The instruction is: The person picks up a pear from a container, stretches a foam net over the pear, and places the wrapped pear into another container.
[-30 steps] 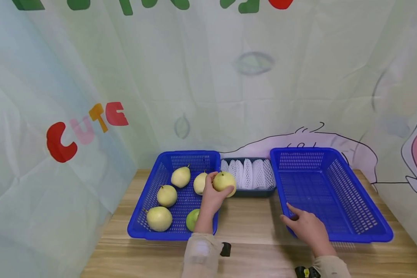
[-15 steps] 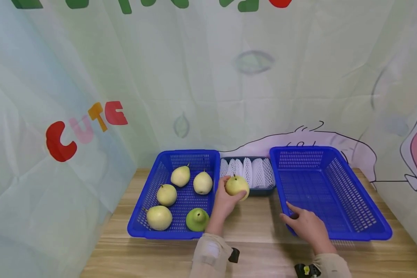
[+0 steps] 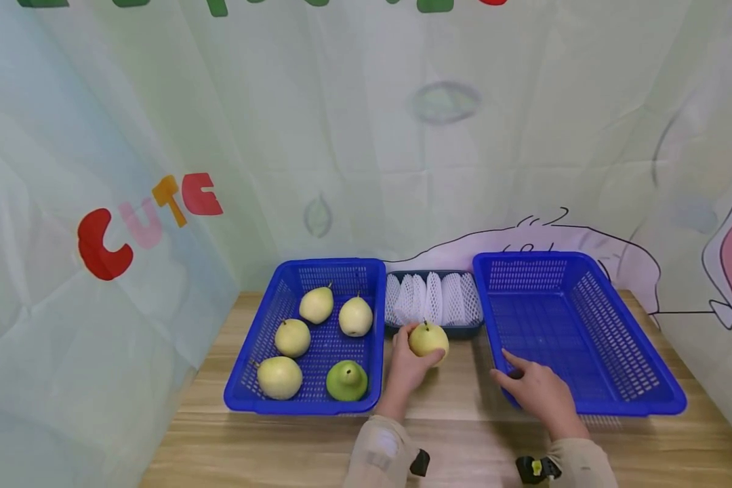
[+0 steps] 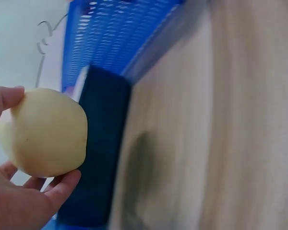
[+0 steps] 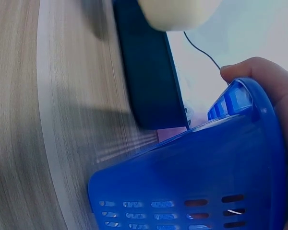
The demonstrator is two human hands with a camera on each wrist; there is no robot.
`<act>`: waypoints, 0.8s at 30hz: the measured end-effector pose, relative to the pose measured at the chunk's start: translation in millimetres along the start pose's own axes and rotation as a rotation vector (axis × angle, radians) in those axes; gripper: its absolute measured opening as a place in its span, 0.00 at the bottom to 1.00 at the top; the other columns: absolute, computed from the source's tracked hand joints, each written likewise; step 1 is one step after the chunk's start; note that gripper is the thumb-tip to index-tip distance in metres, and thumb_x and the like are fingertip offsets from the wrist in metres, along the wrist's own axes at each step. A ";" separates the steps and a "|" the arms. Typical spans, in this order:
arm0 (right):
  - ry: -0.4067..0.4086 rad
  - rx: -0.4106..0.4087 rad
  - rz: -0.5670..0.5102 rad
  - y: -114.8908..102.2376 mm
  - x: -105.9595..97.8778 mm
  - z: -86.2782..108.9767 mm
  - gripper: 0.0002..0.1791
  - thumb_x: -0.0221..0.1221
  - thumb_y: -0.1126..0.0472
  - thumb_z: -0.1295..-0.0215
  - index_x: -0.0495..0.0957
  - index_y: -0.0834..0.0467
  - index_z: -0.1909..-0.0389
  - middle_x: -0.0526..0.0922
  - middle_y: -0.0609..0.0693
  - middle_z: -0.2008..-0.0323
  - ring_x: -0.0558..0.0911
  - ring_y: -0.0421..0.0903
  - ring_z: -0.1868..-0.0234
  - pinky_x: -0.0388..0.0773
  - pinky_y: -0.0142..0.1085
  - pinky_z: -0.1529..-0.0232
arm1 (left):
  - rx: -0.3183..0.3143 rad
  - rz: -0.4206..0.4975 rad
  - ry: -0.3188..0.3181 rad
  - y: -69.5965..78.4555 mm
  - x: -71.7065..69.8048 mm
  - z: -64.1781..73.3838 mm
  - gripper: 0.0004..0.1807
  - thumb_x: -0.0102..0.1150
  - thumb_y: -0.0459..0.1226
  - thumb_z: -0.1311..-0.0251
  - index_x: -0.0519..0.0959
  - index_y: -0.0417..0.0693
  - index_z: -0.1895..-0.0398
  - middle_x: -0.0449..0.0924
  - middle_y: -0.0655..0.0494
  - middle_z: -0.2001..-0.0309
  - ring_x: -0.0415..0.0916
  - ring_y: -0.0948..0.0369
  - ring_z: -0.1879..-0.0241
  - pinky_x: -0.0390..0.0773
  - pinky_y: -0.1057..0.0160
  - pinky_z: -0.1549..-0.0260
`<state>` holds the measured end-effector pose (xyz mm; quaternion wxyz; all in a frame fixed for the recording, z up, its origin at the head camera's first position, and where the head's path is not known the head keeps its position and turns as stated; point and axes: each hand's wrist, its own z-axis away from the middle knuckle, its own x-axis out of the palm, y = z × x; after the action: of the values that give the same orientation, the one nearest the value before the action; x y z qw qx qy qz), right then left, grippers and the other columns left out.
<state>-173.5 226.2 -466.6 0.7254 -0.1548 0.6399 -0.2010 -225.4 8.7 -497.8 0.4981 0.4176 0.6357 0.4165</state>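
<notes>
Pear (image 3: 430,341) is in my left grip (image 3: 407,367) right now, fingers and thumb clamped round its sides, stem up. A second ago it was over the inner rim of the basket on my left (image 3: 280,408); since then I've swung it across, so it's fully clear of that basket and sits in the middle, just in front of the dark tray (image 3: 460,332) of white foam nets (image 3: 434,301). My wrist view shows its shadow (image 4: 140,167) falling apart from it on the surface (image 3: 451,434), so I'd say it's held up, not set down. Can't tell how close it is to the tray.

With my arm out of the way, the back-right pear (image 3: 356,317) and the green pear (image 3: 346,381) show properly, so that's five left in there.

Right grip (image 3: 539,394) hasn't really budged: thumb and finger are hooked over the near-side rim of the basket on my right (image 3: 543,339).

What it means: I'd call this mid-carry, the picking-up bit done. No net on this one that I can see.
</notes>
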 end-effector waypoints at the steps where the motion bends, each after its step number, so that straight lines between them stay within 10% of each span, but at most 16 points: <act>1: 0.001 -0.001 0.002 -0.1 -0.2 -0.2 0.48 0.50 0.25 0.50 0.68 0.57 0.37 0.83 0.57 0.58 0.78 0.60 0.56 0.73 0.55 0.62 | -0.007 0.011 -0.005 -2.7 2.4 1.0 0.36 0.73 0.37 0.65 0.70 0.43 0.47 0.69 0.47 0.51 0.69 0.52 0.53 0.69 0.55 0.53; 24: 0.007 0.005 0.003 0.0 -0.1 0.7 0.47 0.50 0.25 0.50 0.68 0.56 0.37 0.83 0.56 0.58 0.77 0.61 0.54 0.72 0.55 0.60 | -0.069 -0.012 -0.003 -33.0 24.5 8.3 0.35 0.75 0.35 0.69 0.72 0.44 0.50 0.70 0.49 0.55 0.70 0.51 0.54 0.69 0.54 0.53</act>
<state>-172.8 226.2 -466.4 0.7239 -0.1513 0.6421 -0.2018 -224.9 22.9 -537.2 0.5156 0.3968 0.6227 0.4348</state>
